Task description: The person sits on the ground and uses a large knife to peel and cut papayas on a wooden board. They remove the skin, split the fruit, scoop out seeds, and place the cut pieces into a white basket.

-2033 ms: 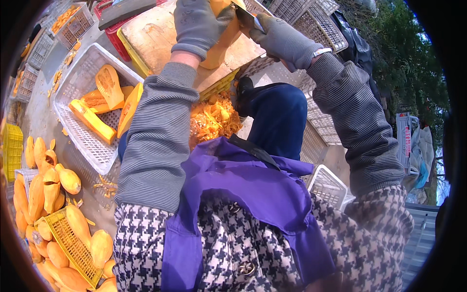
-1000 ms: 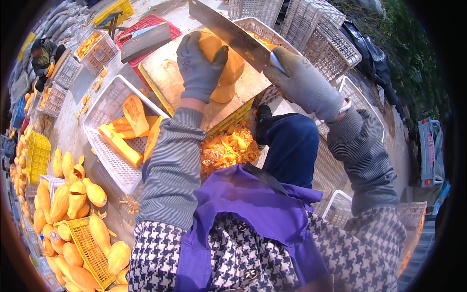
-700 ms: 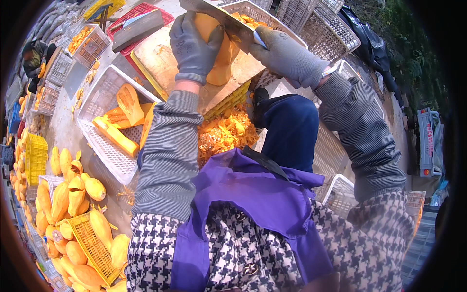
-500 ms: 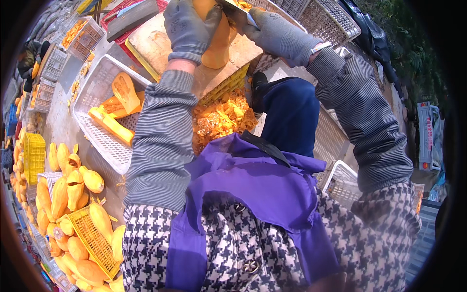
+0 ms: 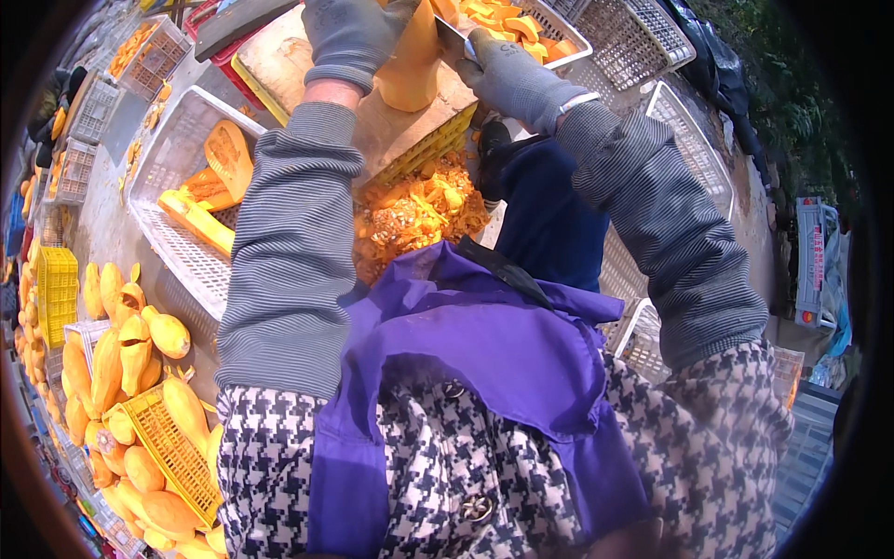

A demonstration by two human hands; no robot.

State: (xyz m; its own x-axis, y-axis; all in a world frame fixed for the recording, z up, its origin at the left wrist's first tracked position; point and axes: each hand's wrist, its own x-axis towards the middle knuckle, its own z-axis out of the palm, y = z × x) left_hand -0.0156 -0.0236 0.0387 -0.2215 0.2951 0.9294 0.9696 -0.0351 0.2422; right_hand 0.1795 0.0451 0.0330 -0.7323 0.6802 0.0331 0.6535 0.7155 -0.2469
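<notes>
The pumpkin (image 5: 411,73) is on the board (image 5: 391,140), between the hands, its long axis pointing away from the person. The left hand (image 5: 356,39) is nearer, gripping its left side; the fingertips are out of view. The right hand (image 5: 518,80), fingers closed round the knife (image 5: 452,39), places the blade at its right side.

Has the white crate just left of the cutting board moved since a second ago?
No. Against the board, the crate keeps its place; both merely drift up and left across the picture together.
</notes>
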